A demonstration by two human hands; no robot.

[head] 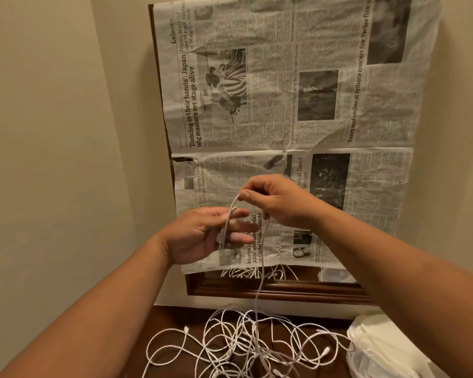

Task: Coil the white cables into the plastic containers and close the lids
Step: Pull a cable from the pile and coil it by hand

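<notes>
A tangled heap of white cables (246,342) lies on the dark wooden surface (183,317) below my hands. One white cable (260,282) rises from the heap up to my hands. My left hand (202,236) holds the cable's end, with a loop of it lying across the fingers. My right hand (279,203) pinches the same cable a little higher and to the right. A clear plastic container (380,347) sits at the lower right, partly hidden behind my right forearm.
A mirror with a wooden frame (284,291) leans against the wall, mostly covered by a sheet of newspaper (284,105). Its uncovered bottom strip reflects the cables. A beige wall corner stands to the left.
</notes>
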